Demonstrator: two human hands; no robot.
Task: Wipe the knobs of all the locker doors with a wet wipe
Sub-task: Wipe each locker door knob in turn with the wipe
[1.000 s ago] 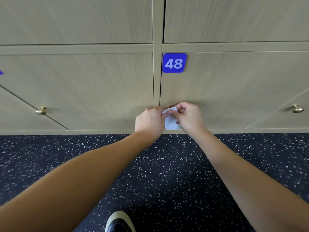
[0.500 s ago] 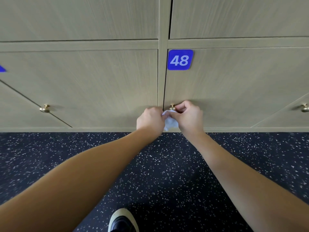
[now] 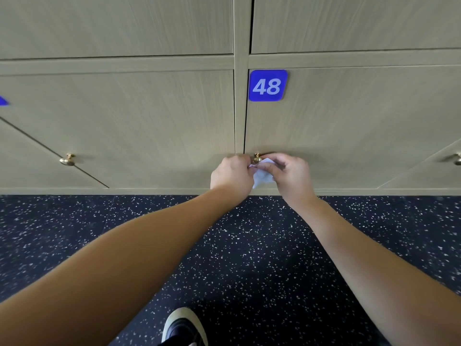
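Door label: blue plate (image 3: 267, 85) reading "48" in white
Knob (image 3: 256, 158): brass, low on door 48, more exposed than a second ago
Wet wipe (image 3: 262, 176): crumpled, just below the knob
Left hand (image 3: 232, 174): pinching the wipe
Right hand (image 3: 289, 172): pinching the wipe, shifted rightward off the knob
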